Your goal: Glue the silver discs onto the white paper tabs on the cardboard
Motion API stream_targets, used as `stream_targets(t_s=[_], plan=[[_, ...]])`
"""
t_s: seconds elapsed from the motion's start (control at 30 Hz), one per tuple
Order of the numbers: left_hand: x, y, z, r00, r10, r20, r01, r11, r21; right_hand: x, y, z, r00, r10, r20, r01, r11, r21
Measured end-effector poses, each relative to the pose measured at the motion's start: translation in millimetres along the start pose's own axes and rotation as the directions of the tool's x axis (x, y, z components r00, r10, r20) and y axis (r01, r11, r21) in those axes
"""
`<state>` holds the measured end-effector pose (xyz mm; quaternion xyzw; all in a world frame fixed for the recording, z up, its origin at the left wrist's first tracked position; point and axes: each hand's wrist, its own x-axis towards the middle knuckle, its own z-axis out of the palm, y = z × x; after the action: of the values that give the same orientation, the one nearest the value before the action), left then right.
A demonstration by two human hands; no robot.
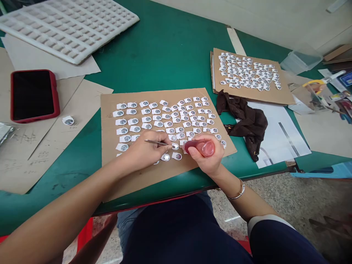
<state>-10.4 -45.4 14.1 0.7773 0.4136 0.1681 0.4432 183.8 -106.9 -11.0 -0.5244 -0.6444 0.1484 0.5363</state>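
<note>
Left hand point(150, 146) pinches a tool point(155, 142); right hand point(211, 159), at its three o'clock, clasps a bottle point(206, 148), probably soft, best held mid-body.

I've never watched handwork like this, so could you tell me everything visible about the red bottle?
The red bottle is small, glossy and slightly see-through, like plastic, with a rounded end facing the camera. It is tilted over, its narrow end pointing left towards a round silvery piece; whether they touch is unclear. The right hand grips it over the cardboard sheet. Fingers hide part of its body, and no label can be made out.
</note>
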Motion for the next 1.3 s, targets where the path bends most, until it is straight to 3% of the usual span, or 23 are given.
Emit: stream_targets(t_s=[0.77,1.03,1.3], plan=[[-0.1,-0.2,0.1,0.999,-0.025,0.021,0.025,1.000,0.003,-1.2,-0.4,0.5,1.000,-0.008,0.008,0.008,1.000,-0.019],[0.0,-0.4,-0.6,0.999,-0.027,0.024,0.027,1.000,-0.002,-2.2,2.1,1.2,0.993,0.116,-0.006,-0.115,0.992,0.049],[0.4,-0.6,-1.2,0.999,-0.034,0.022,0.033,0.999,0.015,0.8,4.9,2.5,0.981,0.174,-0.089,-0.175,0.985,-0.001]])
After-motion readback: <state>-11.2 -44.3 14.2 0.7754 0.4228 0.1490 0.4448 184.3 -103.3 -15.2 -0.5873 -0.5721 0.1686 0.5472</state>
